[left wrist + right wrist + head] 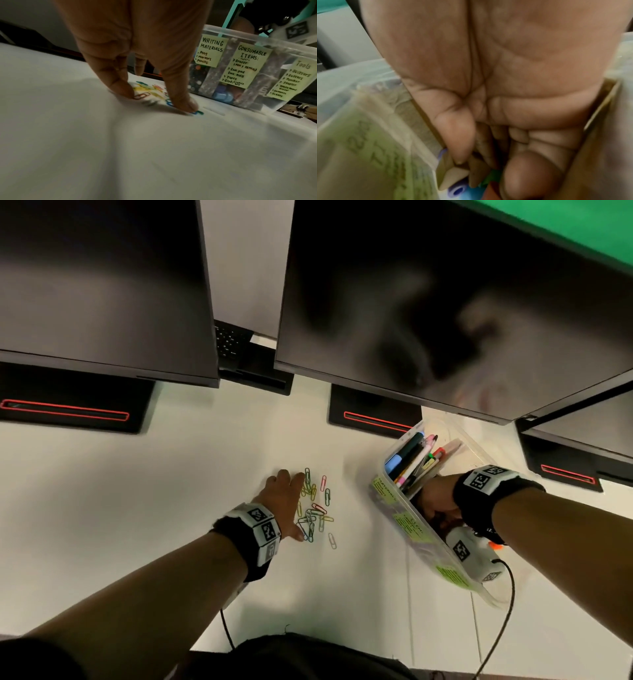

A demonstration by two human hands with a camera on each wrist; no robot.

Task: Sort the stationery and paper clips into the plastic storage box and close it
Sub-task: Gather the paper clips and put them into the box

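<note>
Fingers [120, 86] on paper clips [313, 508]

A white desk [171, 474] carries 2 dark monitors [102, 285] on black stands with red-outlined slots [65, 409], before a pale wall [246, 261] in dim light.

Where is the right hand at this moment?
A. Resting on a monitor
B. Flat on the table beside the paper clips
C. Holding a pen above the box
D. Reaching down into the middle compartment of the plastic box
D: the right hand reaches down inside the plastic box, in the compartment next to the pens; the left hand is the one at the paper clips.
</note>
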